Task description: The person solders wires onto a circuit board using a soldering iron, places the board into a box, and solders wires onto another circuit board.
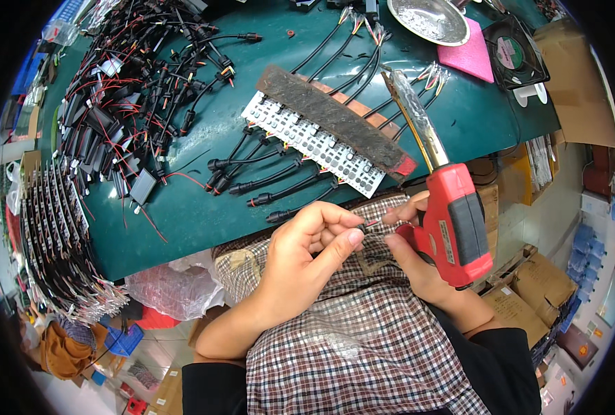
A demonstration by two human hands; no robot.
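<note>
2 hands (300,256), 1 soldering gun (452,221), 1 wire (371,223).

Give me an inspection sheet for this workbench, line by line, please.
Surface: green mat, worn.
Job's things: red soldering gun; small wire end pinched between both hands.
Clutter: white perforated strip under a dark charred bar; metal dish; pink sponge; small fan.
Grippers: left hand fingers pinch the wire; right hand grips the gun.
Cables: black leads heaped at left.
Surroundings: cardboard boxes.

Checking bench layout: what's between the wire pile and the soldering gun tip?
Head view: white LED strip under a dark bar, with black connector leads.
</note>
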